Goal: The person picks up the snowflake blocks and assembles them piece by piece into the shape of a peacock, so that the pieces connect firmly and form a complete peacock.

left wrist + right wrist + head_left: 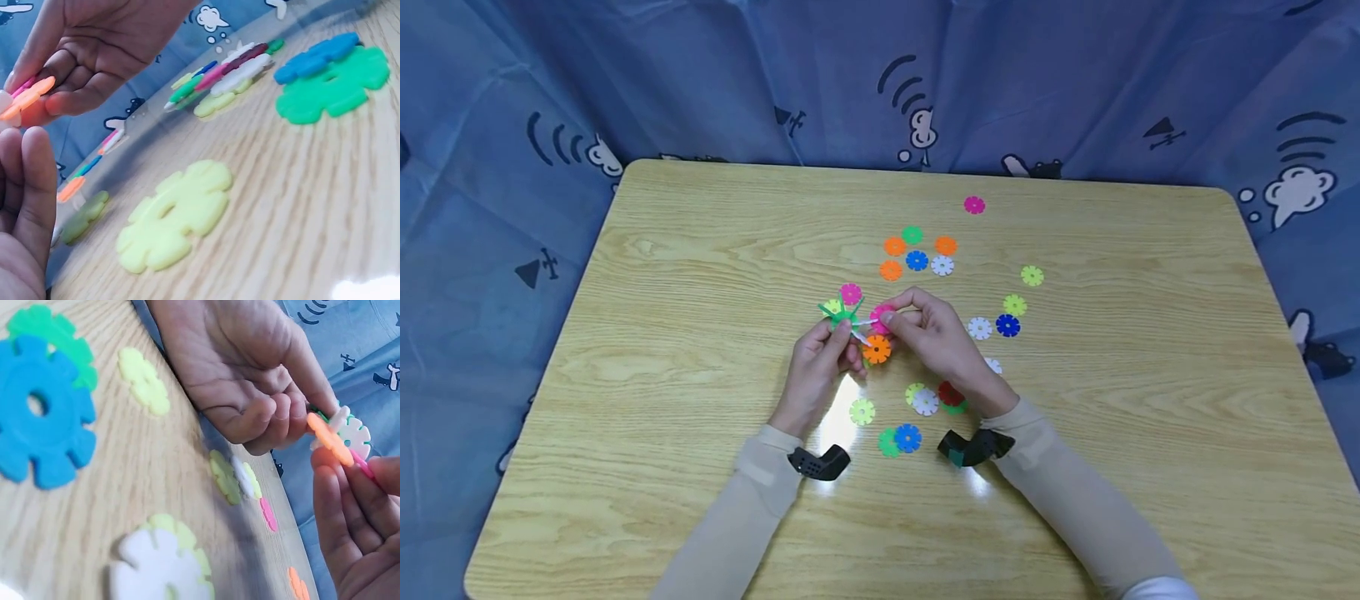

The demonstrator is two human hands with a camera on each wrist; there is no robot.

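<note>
Beige cloth sleeves (pixel 737 500); left hand (pixel 820 364), right hand (pixel 936 337) pinching 1 multicoloured plastic-disc cluster (pixel 846 317), we judge part-built; bright round plastic discs (pixel 907 437) unjoined.

Your left grip (pixel 817 367) and right grip (pixel 936 333) face each other above the bench (pixel 662 417), the joined discs (pixel 883 352) between them. Beyond them lies a cluster of discs (pixel 912 263), with a lone disc (pixel 969 205) farthest back. Scattered discs (pixel 1002 327) lie right of your right grip. Nearest you rests an overlapping pair (pixel 914 440). A curtain (pixel 850 75) hangs behind the bench and on both sides.
</note>
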